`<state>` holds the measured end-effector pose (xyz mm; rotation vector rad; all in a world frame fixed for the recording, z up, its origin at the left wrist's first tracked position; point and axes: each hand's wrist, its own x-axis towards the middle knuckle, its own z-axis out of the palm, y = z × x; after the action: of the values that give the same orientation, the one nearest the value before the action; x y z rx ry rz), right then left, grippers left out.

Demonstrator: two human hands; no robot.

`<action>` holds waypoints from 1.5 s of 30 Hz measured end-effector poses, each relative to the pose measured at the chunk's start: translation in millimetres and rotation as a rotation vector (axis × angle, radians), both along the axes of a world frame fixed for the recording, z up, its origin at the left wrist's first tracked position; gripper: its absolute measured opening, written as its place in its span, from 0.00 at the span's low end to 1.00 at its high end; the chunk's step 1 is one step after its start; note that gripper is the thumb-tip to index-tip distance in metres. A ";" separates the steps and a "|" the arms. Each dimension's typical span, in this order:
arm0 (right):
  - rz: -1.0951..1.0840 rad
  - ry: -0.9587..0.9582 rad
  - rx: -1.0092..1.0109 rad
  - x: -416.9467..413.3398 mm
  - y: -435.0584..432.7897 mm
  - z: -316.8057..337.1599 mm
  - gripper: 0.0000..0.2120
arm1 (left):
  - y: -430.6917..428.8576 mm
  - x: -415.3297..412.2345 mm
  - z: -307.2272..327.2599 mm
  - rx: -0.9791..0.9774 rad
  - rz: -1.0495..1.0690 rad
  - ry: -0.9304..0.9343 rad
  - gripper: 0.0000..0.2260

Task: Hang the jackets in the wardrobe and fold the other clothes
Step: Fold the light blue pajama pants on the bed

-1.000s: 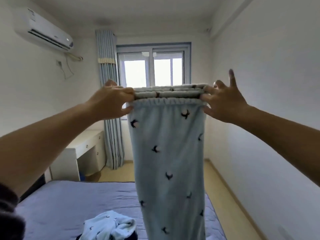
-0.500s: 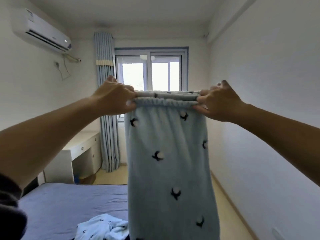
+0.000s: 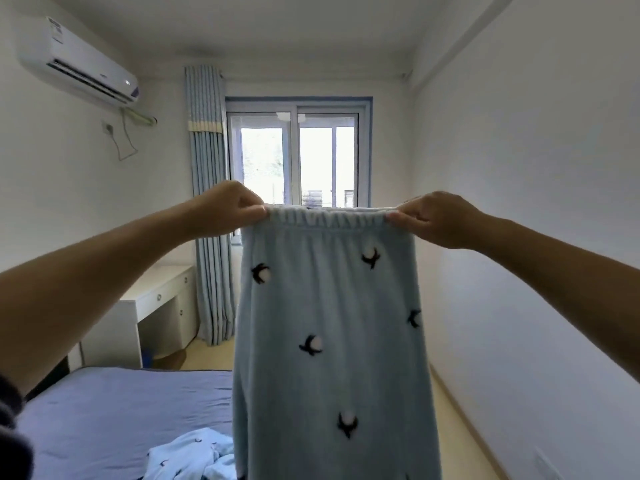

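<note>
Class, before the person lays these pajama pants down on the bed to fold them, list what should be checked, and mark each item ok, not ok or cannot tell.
1. Left hand grips one end of the waistband: ok.
2. Right hand grips the other end: ok.
3. Pajama pants hang straight, waistband level: ok.
4. Legs aligned at the hems: cannot tell, out of frame.
5. Bed has bare space on the left: ok.
6. Crumpled pajama top lies below the pants: not ok.

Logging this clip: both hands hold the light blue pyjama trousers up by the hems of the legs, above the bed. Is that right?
Not quite. The head view shows the left hand and right hand pinching the light blue pyjama trousers at the elastic waistband, not the hems. The legs hang down above the bed.
</note>
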<state>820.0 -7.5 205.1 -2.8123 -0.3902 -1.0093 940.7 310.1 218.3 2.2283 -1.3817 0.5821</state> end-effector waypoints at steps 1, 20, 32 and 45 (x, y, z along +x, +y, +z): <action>0.037 0.080 0.091 -3.9 -3.4 0.4 0.35 | 1.9 -3.1 -2.8 -0.045 -0.102 0.165 0.19; 0.349 0.118 0.380 -13.2 12.6 -29.2 0.02 | -21.6 -25.7 -13.3 0.462 0.288 -0.047 0.14; 0.373 0.185 0.466 -22.6 8.5 -5.2 0.14 | -18.1 -20.3 0.3 0.232 0.033 0.155 0.16; 0.273 0.773 0.787 32.5 -37.8 9.5 0.11 | -69.1 41.5 17.7 0.425 0.032 0.826 0.16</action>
<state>852.5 -45.4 214.6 -2.1040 -0.1970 0.0473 982.2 241.0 236.0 2.3645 -1.0684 -0.6380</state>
